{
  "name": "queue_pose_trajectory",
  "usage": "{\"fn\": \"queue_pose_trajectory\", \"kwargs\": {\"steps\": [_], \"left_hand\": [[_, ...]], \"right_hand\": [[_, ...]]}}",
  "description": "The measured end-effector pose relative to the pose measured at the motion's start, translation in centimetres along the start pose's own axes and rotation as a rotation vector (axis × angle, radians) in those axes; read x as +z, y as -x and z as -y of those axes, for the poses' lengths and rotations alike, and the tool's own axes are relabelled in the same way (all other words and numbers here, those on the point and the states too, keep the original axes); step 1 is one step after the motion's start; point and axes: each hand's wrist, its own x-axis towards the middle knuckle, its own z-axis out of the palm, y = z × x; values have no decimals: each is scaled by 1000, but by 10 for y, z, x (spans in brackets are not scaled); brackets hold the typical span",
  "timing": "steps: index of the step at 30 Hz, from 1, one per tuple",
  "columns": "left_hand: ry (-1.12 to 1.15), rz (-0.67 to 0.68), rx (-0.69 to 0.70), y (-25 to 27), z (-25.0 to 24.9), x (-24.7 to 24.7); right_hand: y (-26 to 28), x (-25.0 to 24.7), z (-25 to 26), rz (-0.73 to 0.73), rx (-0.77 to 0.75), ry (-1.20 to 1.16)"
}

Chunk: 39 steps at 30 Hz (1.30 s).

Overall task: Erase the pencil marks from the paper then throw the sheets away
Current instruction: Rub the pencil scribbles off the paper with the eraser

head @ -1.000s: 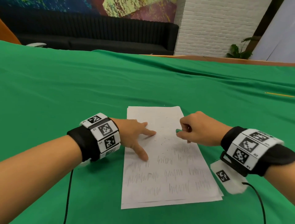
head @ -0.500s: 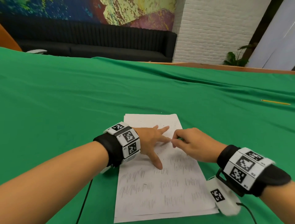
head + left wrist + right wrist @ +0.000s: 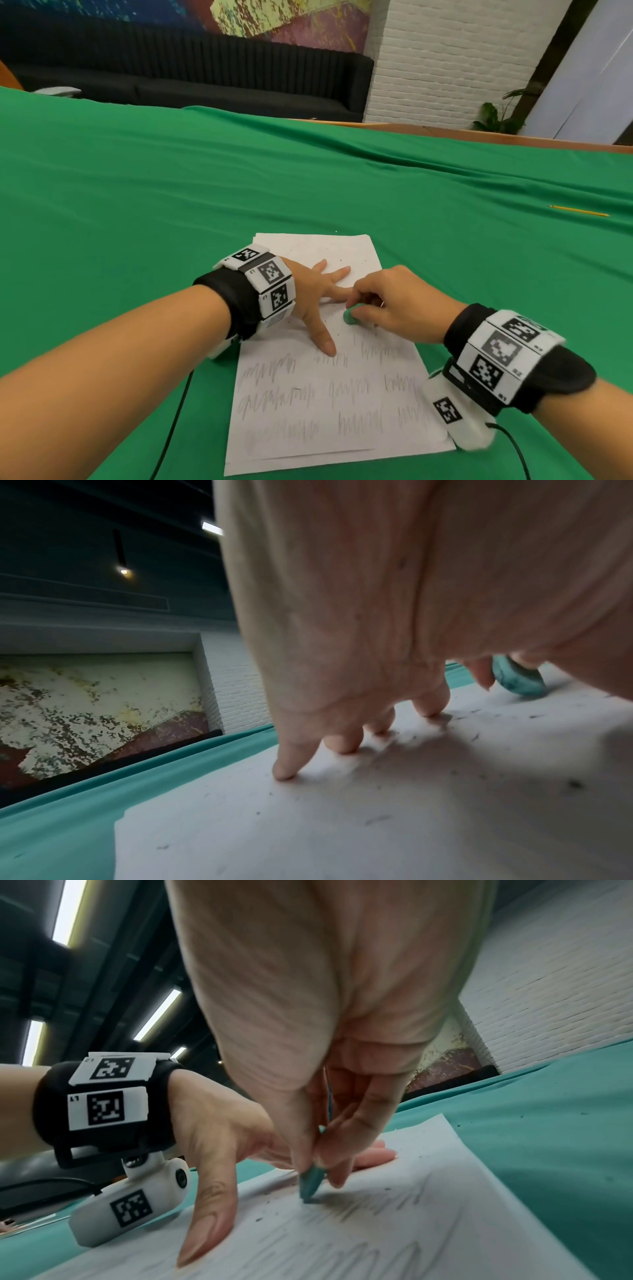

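Right fingers: the right hand (image 3: pixel 394 305) pinches a small green eraser (image 3: pixel 352 316) between thumb and fingertips, its tip pressed down on the paper (image 3: pixel 329 404).
Left fingers: the left hand (image 3: pixel 317 291) lies spread and flat, fingertips (image 3: pixel 284 772) and thumb pressing the sheet to hold it in place.
Eraser feel: it looks small, soft and grippy; a short pinch near the tip seems best so it does not bend or slip.
Paper: thin, light and floppy, likely to crease or tear if rubbed without a hand pinning it close by.
Sheets: more than one, stacked on the green cloth (image 3: pixel 137 222) near the person; edges peek out at the near end.
Marks: the far part is mostly clean with dark crumbs; rows of pencil scribble (image 3: pixel 274 397) fill the near half.
Where to hold later: probably lift the stack by a near corner or long edge.
Pencil: a yellow pencil (image 3: pixel 579 210) lies well apart, far right.
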Motion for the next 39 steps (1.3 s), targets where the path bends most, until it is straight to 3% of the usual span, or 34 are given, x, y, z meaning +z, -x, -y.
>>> {"fn": "queue_pose_trajectory", "kwargs": {"steps": [6,13,17,22,26,31,36,39], "left_hand": [[-22,-4,-15,-2,1,1],[8,-2,3,-4,2,1],[-31,8,-14,-5,2,0],[-20,8,-6,-2,1,-1],[-53,12,-29,-3,0,-1],[-34,17,-21,-1,0,-1],[-70,26,-42,1,-4,-2],[-44,25,-37,-1,-2,-1]], "right_hand": [[-3,0,0,23,39,67],[8,-5,10,227,-90,91],[-6,-5,2,119,33,235],[1,-13,12,337,-58,123],[-7,-10,4,160,13,279],[8,-12,12,356,-33,47],[0,-9,3,198,14,176],[8,-7,6,307,-15,47]]}}
